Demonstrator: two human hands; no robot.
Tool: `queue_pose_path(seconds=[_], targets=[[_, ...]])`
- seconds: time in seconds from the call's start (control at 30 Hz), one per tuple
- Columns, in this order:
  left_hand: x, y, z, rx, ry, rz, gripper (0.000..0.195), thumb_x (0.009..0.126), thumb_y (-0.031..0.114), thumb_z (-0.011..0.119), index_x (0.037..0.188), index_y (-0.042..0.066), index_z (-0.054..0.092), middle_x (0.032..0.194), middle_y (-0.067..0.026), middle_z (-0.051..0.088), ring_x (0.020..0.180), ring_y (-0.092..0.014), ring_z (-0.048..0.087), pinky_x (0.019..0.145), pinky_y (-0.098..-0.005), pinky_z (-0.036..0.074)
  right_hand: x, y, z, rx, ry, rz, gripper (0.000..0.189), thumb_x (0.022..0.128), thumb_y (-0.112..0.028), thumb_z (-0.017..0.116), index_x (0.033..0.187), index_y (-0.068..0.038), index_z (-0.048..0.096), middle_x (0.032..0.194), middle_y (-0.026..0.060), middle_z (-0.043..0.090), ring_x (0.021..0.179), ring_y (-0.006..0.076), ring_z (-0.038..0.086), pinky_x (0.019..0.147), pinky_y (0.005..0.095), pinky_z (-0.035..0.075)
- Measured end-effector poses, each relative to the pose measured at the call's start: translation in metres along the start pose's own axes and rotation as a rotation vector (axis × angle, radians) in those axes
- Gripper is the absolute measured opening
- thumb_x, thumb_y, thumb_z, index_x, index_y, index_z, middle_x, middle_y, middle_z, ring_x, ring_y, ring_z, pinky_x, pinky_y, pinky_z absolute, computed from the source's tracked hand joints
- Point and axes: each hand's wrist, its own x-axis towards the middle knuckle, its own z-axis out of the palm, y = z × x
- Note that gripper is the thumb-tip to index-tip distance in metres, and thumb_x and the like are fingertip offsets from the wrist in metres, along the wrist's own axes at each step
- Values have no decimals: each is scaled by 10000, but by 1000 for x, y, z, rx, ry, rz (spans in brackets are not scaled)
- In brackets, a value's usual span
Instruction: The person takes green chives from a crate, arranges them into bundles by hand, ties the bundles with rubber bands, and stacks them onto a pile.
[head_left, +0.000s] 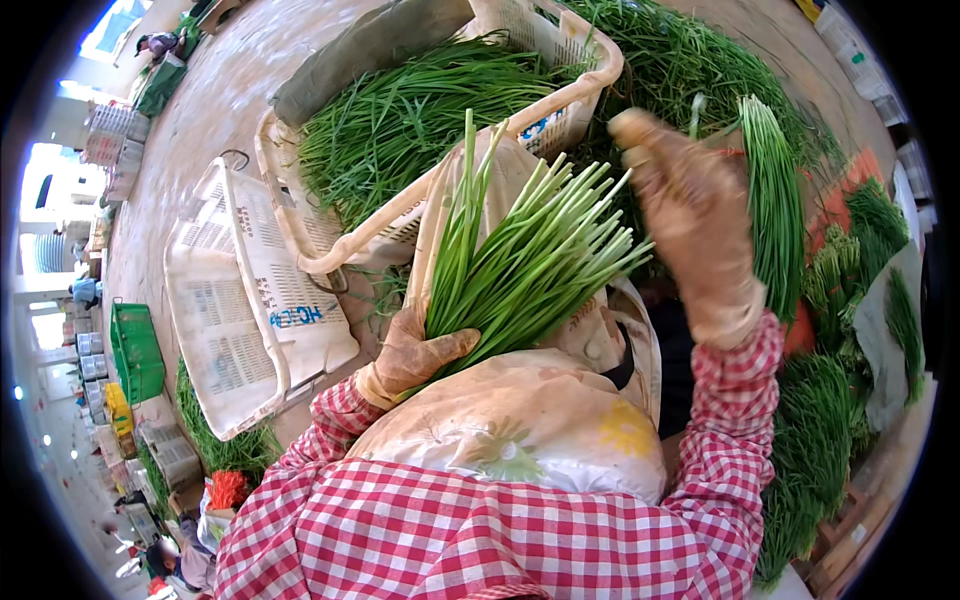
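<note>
My left hand, in a thin stained glove, is closed around a loose bunch of garlic chives above my apron-covered lap. Their pale cut ends fan out toward the upper right, with a few stalks standing apart on the left. My right hand, gloved too, is raised to the right of the bunch, clear of its tips. Motion blurs its fingers, and whether anything thin is between them does not show. Just beyond it lies a neat bundle of chives with white ends.
A white plastic basket heaped with loose chives stands in front, a grey cloth over its far rim. An empty white basket lies tipped at left. More greens line the right. A green crate and people are farther left.
</note>
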Motion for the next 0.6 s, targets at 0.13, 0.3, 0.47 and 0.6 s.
queue_pose_path(seconds=[0.13,0.3,0.47,0.6], targets=[[-3,5,1,34,-12,-56,423,820,37,657,1217,0,515,1119,-54,600,993,-123,543,879,-278,443,-14,-17,18,-601,-244,-269,198,802,-158,663,996,-115,665,905,52,644,960,218,572,904,377,378],[-2,11,8,-24,-20,-26,388,804,45,662,1167,-4,536,1089,-65,617,954,-123,567,856,-286,460,-28,-14,24,-702,-352,-164,225,788,-311,624,907,-121,615,968,42,566,997,234,505,993,464,257],[8,19,-8,-243,-64,-214,561,836,237,647,1292,-16,439,1133,-69,593,983,-142,568,888,-273,446,-44,-37,8,-501,-356,-115,177,816,-282,634,888,-120,637,912,23,587,995,217,523,1061,434,204],[13,19,-2,-180,-167,-193,594,825,250,649,1307,-13,424,1181,-85,566,1036,-162,551,923,-274,431,-58,-31,-3,-476,-347,-61,160,811,-280,649,854,-126,664,845,10,619,974,212,536,1070,433,187]])
